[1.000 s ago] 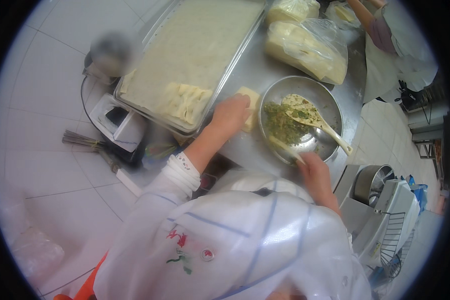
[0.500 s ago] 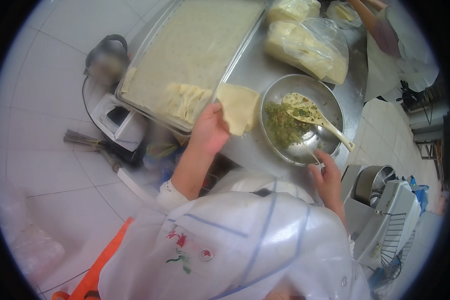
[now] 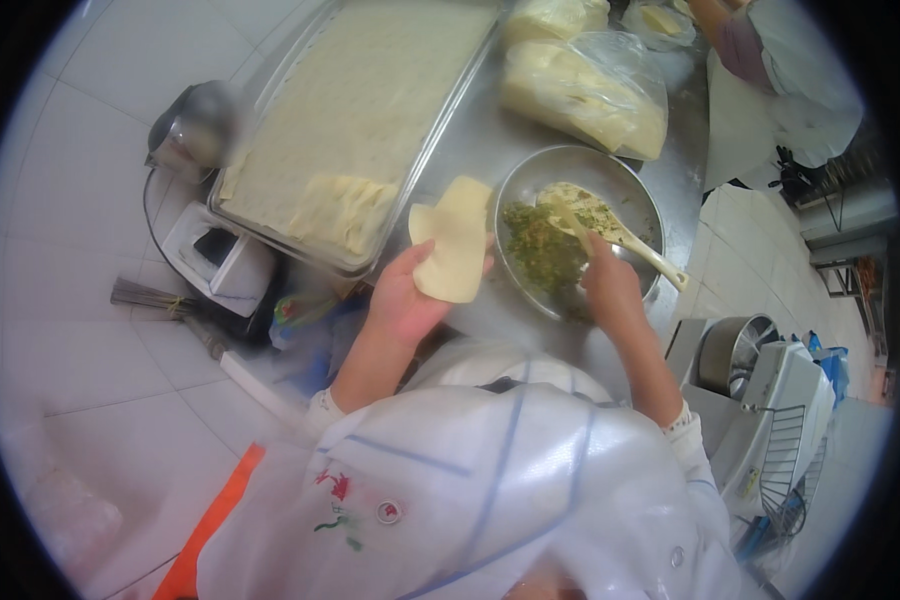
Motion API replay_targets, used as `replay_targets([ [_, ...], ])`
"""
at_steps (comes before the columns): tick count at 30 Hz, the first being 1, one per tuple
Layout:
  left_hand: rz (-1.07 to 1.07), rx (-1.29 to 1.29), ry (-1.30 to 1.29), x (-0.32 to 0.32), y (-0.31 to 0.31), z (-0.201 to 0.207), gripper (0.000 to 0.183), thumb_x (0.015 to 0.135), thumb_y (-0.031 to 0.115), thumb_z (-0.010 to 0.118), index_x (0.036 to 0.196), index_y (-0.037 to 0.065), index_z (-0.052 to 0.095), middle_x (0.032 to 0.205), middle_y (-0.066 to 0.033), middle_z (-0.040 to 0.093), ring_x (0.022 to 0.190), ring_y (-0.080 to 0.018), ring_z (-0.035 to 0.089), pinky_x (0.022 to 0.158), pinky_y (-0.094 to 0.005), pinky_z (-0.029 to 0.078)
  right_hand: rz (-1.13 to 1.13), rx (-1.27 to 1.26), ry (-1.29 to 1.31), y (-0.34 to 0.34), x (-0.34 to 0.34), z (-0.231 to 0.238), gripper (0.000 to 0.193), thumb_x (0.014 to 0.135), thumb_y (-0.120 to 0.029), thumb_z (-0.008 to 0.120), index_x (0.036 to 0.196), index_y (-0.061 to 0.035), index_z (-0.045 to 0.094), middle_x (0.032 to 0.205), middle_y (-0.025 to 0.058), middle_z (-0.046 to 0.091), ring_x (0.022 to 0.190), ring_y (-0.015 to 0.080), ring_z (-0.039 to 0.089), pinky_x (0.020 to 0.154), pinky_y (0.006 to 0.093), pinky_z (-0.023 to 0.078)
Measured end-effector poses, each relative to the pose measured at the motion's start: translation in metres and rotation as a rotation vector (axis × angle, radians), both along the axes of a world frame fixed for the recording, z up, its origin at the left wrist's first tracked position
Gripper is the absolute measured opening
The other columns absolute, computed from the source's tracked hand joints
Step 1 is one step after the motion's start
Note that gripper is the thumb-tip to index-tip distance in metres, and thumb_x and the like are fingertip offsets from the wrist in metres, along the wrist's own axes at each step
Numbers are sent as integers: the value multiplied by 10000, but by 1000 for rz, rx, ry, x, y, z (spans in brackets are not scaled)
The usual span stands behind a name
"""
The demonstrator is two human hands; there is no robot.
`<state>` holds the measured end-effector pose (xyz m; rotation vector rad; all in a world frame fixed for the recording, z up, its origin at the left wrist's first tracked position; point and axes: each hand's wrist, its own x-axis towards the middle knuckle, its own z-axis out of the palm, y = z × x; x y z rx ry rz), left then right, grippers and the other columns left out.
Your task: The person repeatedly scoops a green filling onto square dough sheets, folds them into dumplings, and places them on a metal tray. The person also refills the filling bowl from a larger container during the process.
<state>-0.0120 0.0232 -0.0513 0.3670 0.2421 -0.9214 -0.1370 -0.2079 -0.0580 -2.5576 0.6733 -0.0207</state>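
Note:
On the fingers of my left hand [image 3: 408,295] lies a thin pale dough wrapper [image 3: 450,255], the thumb over its edge. Just behind it, more square wrappers [image 3: 467,192] lie on the metal table. My right hand [image 3: 612,285] is closed round a slim, flat, pale stick [image 3: 568,218], whose tip is over the green chopped filling [image 3: 538,245]. This filling sits in the left part of a round steel bowl [image 3: 647,192]. A large cream-coloured spoon [image 3: 625,235], smeared with filling, rests in the bowl with its handle over the rim.
A long, pale-lined tray [image 3: 370,110] holds folded dough pieces [image 3: 340,212] at its near end. Clear bags of dough wrappers [image 3: 590,95] stand beyond the bowl. Another person's arm [image 3: 712,20] shows at the far right. A white machine with a steel pan [image 3: 735,355] stands at right.
My left hand has lifted a wrapper away from the stack, and it now lies across the fingers. My right hand has moved up over the bowl, bringing the stick to the filling.

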Motion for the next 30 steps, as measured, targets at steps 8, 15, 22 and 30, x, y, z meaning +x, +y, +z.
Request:
replay_targets([
  [8, 7, 95, 15, -4, -3, -24, 504, 922, 132, 425, 1381, -35, 302, 1363, -218, 426, 1245, -395, 430, 1046, -532, 345, 120, 48, -33, 10, -8, 18, 388, 849, -47, 442, 1225, -98, 523, 735, 238, 616, 707, 411, 604, 664, 505, 463],
  [15, 15, 107, 86, -4, 7, -30, 415, 933, 96, 456, 1321, -32, 385, 1281, -164, 501, 1173, -288, 503, 1024, -418, 388, -35, -146, 231, -27, -56, 42, 339, 842, -30, 422, 1157, -56, 545, 751, 244, 623, 727, 422, 605, 676, 512, 464],
  [22, -208, 228, -183, -18, -31, -28, 328, 964, 120, 446, 1254, -34, 460, 1197, -135, 563, 1095, -221, 563, 956, -350, 450, 121, -7, 189, 6, -41, 22, 315, 814, -19, 438, 1111, -17, 540, 752, 241, 628, 722, 434, 608, 681, 521, 472],
  [30, -193, 191, -114, -19, -38, -20, 341, 971, 157, 443, 1268, -9, 446, 1221, -122, 552, 1109, -224, 558, 962, -364, 446, 230, -7, 193, 28, -25, 37, 307, 800, -23, 455, 1098, -1, 531, 727, 250, 619, 723, 420, 610, 671, 514, 469],
])
